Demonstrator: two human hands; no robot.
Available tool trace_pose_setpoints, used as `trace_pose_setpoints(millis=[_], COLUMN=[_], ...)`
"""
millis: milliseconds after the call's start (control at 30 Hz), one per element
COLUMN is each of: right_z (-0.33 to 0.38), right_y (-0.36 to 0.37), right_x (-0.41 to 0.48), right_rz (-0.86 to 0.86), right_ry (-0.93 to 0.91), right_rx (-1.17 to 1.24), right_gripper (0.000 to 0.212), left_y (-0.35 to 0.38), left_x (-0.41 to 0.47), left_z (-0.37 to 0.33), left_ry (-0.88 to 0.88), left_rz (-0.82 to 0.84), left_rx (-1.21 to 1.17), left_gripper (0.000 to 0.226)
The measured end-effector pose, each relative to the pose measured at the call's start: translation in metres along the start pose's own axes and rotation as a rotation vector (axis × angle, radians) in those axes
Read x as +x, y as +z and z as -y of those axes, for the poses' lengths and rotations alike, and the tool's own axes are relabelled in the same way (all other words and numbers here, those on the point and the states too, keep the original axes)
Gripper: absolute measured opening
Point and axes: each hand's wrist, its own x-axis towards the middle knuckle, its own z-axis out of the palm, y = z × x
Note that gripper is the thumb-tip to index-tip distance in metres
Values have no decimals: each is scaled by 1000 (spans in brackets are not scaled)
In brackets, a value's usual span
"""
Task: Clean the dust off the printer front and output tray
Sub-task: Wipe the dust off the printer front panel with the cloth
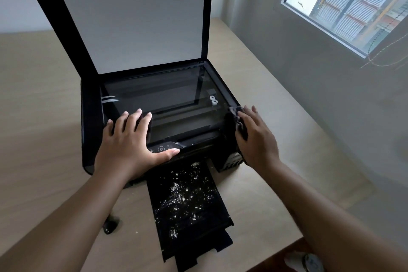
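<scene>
Both hands (132, 141) on printer (92, 121), dark cloth (239, 120) mostly under right palm

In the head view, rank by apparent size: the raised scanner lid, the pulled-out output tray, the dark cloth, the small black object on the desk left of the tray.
1. Scanner lid
2. Output tray, though nearness to the camera enlarges it
3. and 4. Cloth and small black object: unsure, since the right hand covers much of the cloth.

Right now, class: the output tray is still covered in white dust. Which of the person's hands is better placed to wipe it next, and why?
Probably the right hand: it already presses the dark cloth on the printer's right edge. The left hand lies flat and empty, bracing it, above the dusty output tray.
</scene>
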Motion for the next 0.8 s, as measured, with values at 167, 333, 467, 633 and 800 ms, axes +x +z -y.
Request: trace_pose_setpoints(millis=[167, 333, 467, 633, 800], right_z=[26, 23, 59, 46, 46], right_y=[16, 4, 18, 2, -2], right_x=[-17, -34, -32, -17, -10], right_rz=[-45, -235, -8, 66, -76], right_ry=[-191, -70, -130, -216, 31], right_rx=[26, 55, -89, -217, 28], right_gripper=[41, 39, 49, 51, 35], left_y=[0, 1, 1, 0, -2], left_x=[-1, 0, 0, -1, -1], left_z=[0, 0, 0, 0, 0], left_ry=[-5, -5, -6, -4, -2], left_rz=[-5, -16, -5, 11, 20], left_rx=[5, -10, -12, -22, -19], left_gripper=[123, 124, 123, 123, 125])
